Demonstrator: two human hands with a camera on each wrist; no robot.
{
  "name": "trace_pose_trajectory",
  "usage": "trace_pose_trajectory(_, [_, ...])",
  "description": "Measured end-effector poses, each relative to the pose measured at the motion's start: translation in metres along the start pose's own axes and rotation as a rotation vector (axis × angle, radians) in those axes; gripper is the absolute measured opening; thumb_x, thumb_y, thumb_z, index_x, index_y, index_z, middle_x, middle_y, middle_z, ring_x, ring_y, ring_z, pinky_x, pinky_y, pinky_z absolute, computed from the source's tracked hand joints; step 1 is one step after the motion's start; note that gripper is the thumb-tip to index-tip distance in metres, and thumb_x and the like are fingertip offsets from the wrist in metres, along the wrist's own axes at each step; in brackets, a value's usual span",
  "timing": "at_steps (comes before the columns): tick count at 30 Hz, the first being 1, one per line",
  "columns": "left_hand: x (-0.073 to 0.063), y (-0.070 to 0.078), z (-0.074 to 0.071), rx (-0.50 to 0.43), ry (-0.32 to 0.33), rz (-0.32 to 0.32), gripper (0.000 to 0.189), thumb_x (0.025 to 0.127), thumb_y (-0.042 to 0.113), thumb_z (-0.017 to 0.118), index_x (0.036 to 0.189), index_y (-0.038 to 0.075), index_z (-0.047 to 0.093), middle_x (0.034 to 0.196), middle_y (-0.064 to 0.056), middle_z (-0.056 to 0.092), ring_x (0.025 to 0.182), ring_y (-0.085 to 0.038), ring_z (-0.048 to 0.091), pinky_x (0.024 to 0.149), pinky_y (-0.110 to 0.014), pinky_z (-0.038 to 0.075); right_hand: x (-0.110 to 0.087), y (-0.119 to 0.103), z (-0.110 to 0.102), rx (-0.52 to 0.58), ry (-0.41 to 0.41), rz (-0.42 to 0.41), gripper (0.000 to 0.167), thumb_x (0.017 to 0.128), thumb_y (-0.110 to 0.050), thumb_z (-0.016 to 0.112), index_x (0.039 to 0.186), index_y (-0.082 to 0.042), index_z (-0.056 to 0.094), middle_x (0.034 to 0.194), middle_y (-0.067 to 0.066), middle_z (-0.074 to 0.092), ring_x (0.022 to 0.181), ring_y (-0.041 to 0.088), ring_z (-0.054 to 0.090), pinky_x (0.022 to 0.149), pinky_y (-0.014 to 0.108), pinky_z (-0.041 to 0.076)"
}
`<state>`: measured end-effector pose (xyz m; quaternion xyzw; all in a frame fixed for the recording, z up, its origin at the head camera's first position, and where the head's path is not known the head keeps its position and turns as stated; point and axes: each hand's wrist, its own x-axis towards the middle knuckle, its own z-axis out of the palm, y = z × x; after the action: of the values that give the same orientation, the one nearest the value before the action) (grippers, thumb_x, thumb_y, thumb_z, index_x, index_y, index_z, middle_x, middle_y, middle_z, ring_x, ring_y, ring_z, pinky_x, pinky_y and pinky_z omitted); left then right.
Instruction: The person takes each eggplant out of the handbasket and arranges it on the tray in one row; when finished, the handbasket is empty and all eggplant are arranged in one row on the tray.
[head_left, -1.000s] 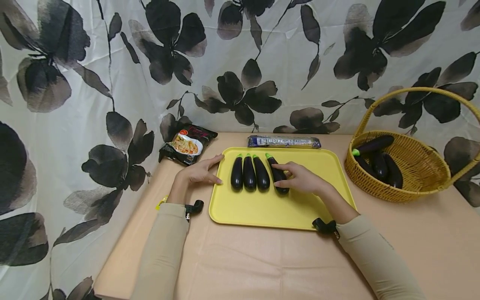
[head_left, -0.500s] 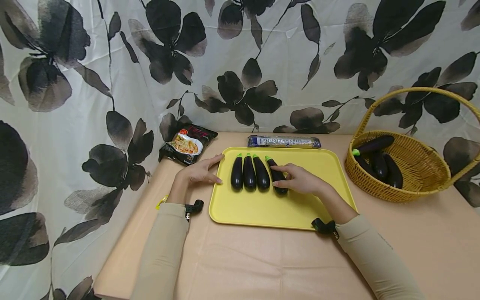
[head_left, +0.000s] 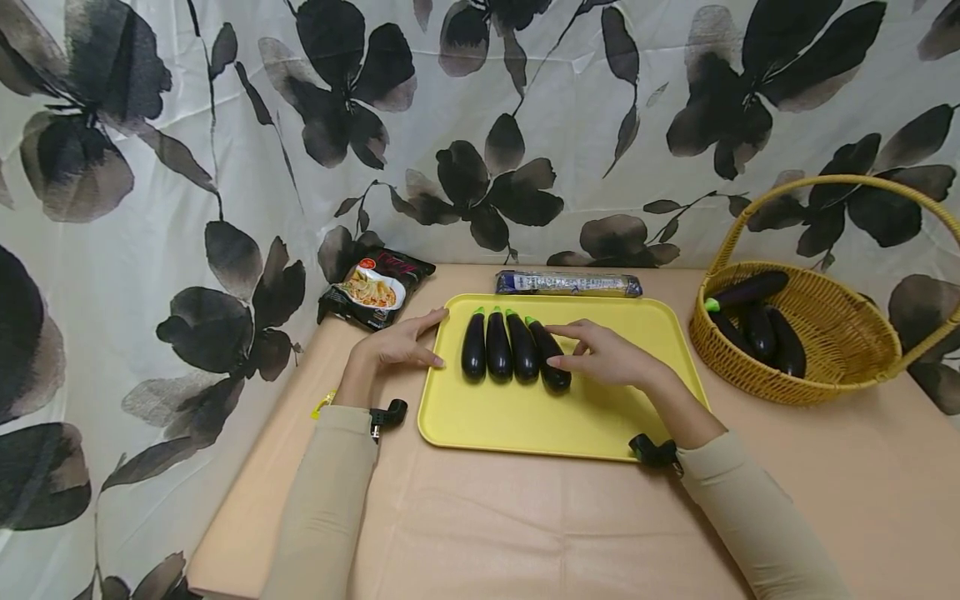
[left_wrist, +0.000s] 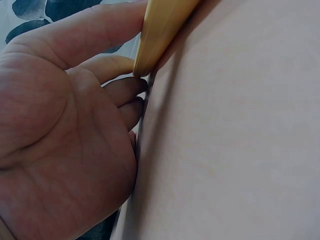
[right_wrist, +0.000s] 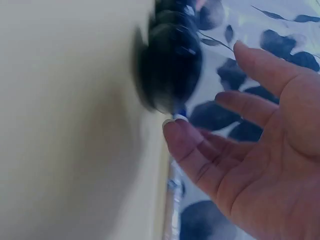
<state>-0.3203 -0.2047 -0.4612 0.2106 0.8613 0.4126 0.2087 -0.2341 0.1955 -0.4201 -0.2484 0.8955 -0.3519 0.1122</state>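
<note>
Several glossy dark eggplants (head_left: 498,346) with green stem ends lie side by side on a yellow tray (head_left: 487,421). The rightmost eggplant (head_left: 551,358) leans slightly, its top close to its neighbour. Beside it is my right hand (head_left: 611,354), fingers and thumb spread and holding nothing. In the right wrist view a gap separates the fingers from the blurred end of the eggplant (right_wrist: 172,65). My left hand (head_left: 393,346) touches the tray's left edge with thumb and index finger; the left wrist view has both against the tray rim (left_wrist: 162,32).
A wicker basket (head_left: 855,333) with a tall handle stands to the right with several eggplants inside. Behind the tray lies a long blue-and-silver package (head_left: 567,284). A black noodle packet (head_left: 375,287) sits at the back left, and a floral cloth (head_left: 600,125) hangs behind the table.
The rightmost eggplant has slid left, up against the row. My right hand, which held it, has let go and drawn slightly to the right. The left hand has stayed still.
</note>
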Motion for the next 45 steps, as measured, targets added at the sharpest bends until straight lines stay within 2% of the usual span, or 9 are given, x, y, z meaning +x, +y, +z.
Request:
trace_pose_trajectory(5, [-0.001, 0.0, -0.001, 0.011, -0.002, 0.003, 0.115, 0.076, 0.028, 0.094, 0.168, 0.019, 0.024, 0.176, 0.0, 0.013, 0.164, -0.022, 0.004, 0.133, -0.046, 0.005, -0.01, -0.002, -0.017, -0.002, 0.055, -0.095, 0.062, 0.101, -0.034, 0.07, 0.156, -0.016, 0.05, 0.154, 0.016, 0.048, 0.118, 0.033, 0.062, 0.097, 0.047, 0.056])
trace_pose_trajectory(8, [-0.001, 0.0, -0.001, 0.013, -0.003, 0.003, 0.115, 0.076, 0.027, 0.093, 0.168, 0.019, 0.024, 0.176, 0.0, 0.013, 0.164, -0.022, 0.004, 0.133, -0.046, 0.005, -0.018, -0.004, -0.029, -0.022, 0.09, -0.131, 0.06, 0.101, -0.031, 0.069, 0.156, -0.015, 0.05, 0.156, 0.016, 0.046, 0.127, 0.039, 0.059, 0.102, 0.055, 0.055])
trace_pose_trajectory(14, [-0.001, 0.0, -0.001, -0.005, -0.011, 0.023, 0.114, 0.078, 0.022, 0.092, 0.168, 0.015, 0.022, 0.176, -0.002, 0.012, 0.164, -0.023, 0.002, 0.133, -0.047, 0.004, -0.032, -0.004, -0.049, -0.088, 0.178, -0.127, 0.058, 0.102, -0.032, 0.068, 0.156, -0.019, 0.051, 0.158, 0.013, 0.045, 0.133, 0.037, 0.056, 0.105, 0.061, 0.051])
trace_pose_trajectory(20, [-0.002, 0.002, -0.001, -0.002, -0.014, 0.013, 0.114, 0.078, 0.022, 0.092, 0.168, 0.016, 0.022, 0.176, -0.002, 0.012, 0.164, -0.023, 0.002, 0.133, -0.047, 0.004, -0.044, 0.001, -0.066, -0.06, 0.24, -0.1, 0.057, 0.102, -0.03, 0.068, 0.155, -0.021, 0.051, 0.163, 0.014, 0.041, 0.14, 0.041, 0.049, 0.108, 0.065, 0.045])
trace_pose_trajectory(25, [-0.001, 0.004, -0.002, 0.014, -0.013, -0.009, 0.115, 0.078, 0.025, 0.092, 0.168, 0.019, 0.022, 0.176, 0.001, 0.012, 0.163, -0.021, 0.003, 0.133, -0.046, 0.005, -0.056, 0.005, -0.081, -0.046, 0.286, -0.074, 0.056, 0.103, -0.031, 0.067, 0.156, -0.022, 0.05, 0.163, 0.008, 0.042, 0.14, 0.036, 0.048, 0.109, 0.064, 0.043])
trace_pose_trajectory(30, [-0.001, 0.004, -0.002, 0.01, -0.017, -0.016, 0.115, 0.077, 0.026, 0.093, 0.168, 0.019, 0.022, 0.176, 0.001, 0.012, 0.163, -0.021, 0.003, 0.133, -0.046, 0.005, -0.068, 0.01, -0.094, -0.033, 0.314, -0.034, 0.057, 0.104, -0.031, 0.065, 0.158, -0.02, 0.048, 0.163, 0.012, 0.039, 0.14, 0.04, 0.047, 0.107, 0.065, 0.044])
trace_pose_trajectory(36, [0.0, 0.005, -0.002, 0.003, -0.016, -0.016, 0.116, 0.076, 0.027, 0.093, 0.168, 0.02, 0.023, 0.176, 0.002, 0.013, 0.163, -0.02, 0.003, 0.133, -0.046, 0.005, -0.079, 0.02, -0.106, -0.11, 0.39, -0.003, 0.058, 0.104, -0.031, 0.066, 0.158, -0.019, 0.048, 0.162, 0.015, 0.04, 0.137, 0.042, 0.048, 0.104, 0.061, 0.045])
trace_pose_trajectory(42, [-0.001, 0.005, -0.002, -0.004, -0.017, -0.008, 0.116, 0.076, 0.025, 0.093, 0.168, 0.019, 0.023, 0.176, 0.001, 0.012, 0.164, -0.021, 0.002, 0.133, -0.046, 0.004, -0.087, 0.035, -0.116, -0.163, 0.45, 0.02, 0.059, 0.104, -0.032, 0.066, 0.157, -0.016, 0.048, 0.159, 0.02, 0.041, 0.132, 0.048, 0.048, 0.103, 0.069, 0.042])
trace_pose_trajectory(45, [-0.001, 0.005, -0.001, -0.01, -0.016, -0.005, 0.115, 0.077, 0.024, 0.093, 0.168, 0.018, 0.023, 0.176, -0.001, 0.011, 0.164, -0.022, 0.001, 0.133, -0.047, 0.003, -0.093, 0.042, -0.121, -0.178, 0.47, 0.052, 0.06, 0.104, -0.035, 0.065, 0.158, -0.018, 0.047, 0.157, 0.02, 0.043, 0.129, 0.047, 0.051, 0.106, 0.048, 0.049])
